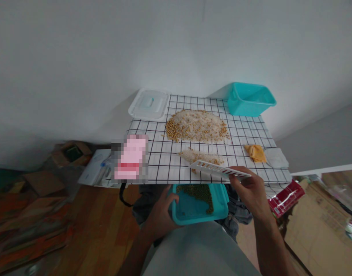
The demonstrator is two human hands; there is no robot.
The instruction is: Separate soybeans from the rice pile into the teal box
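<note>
My left hand point(162, 215) grips the left side of a teal plastic bin point(189, 215), held against the table's front edge above my lap. Small greenish beans point(197, 192) lie inside it, mostly along the far and right sides. In my right hand point(252, 191) is a white slotted plastic board point(219, 170), tilted low over the front of the table. Just behind the board is a small heap of white grains point(200, 155) mixed with a few tan beans. Farther back lies a larger pile point(197, 125) of white grains and round tan beans.
The grid-patterned table point(158, 153) stands against a wall. On it are a clear lid point(150, 103), a second teal bin point(250, 100), a yellow cloth point(255, 152) and a blurred pink item point(132, 156). Cardboard point(314, 214) and a red packet point(287, 197) lie at right.
</note>
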